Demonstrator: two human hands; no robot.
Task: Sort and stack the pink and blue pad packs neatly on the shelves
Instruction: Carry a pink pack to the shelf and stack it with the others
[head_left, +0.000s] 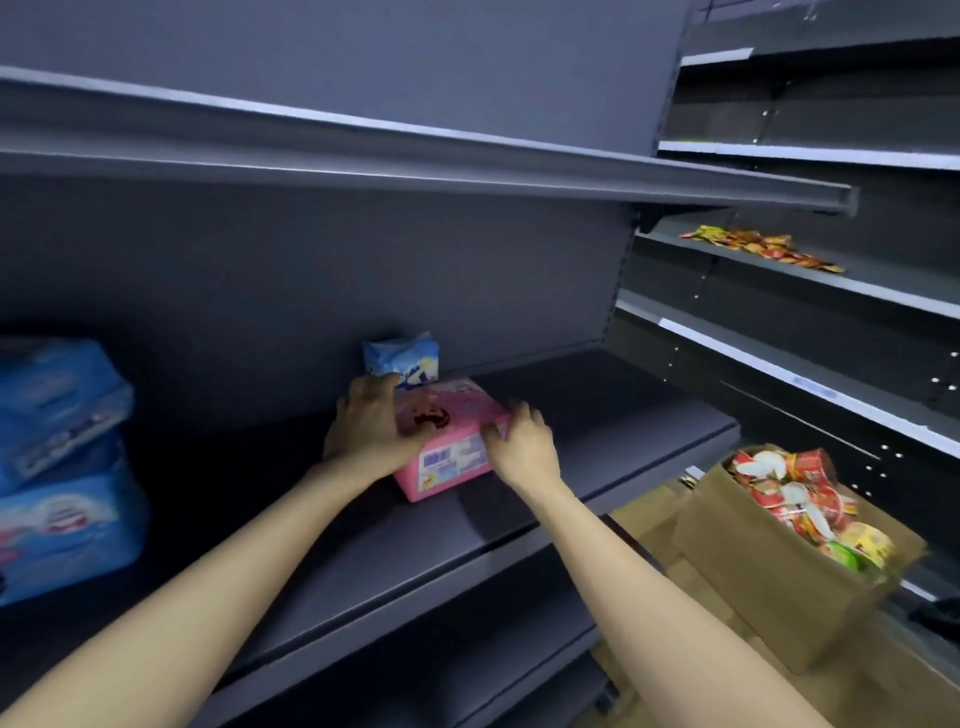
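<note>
Pink pack (449, 439) flat on the middle shelf (597, 415), gripped by 2 hands.
Risk: it lies skewed, just in front of 1 upright blue pack (402, 358); a shove back would likely topple that one. Left hand (371, 431) curls over the left top edge, right hand (522, 447) grips the right front corner, both arms outstretched.

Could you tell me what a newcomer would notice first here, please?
The pink pad pack at mid-shelf stands out first, gripped by the left hand and right hand, a small blue pad pack upright just behind it. Then the stacked blue packs at far left and the cardboard box of food packets at lower right.
</note>
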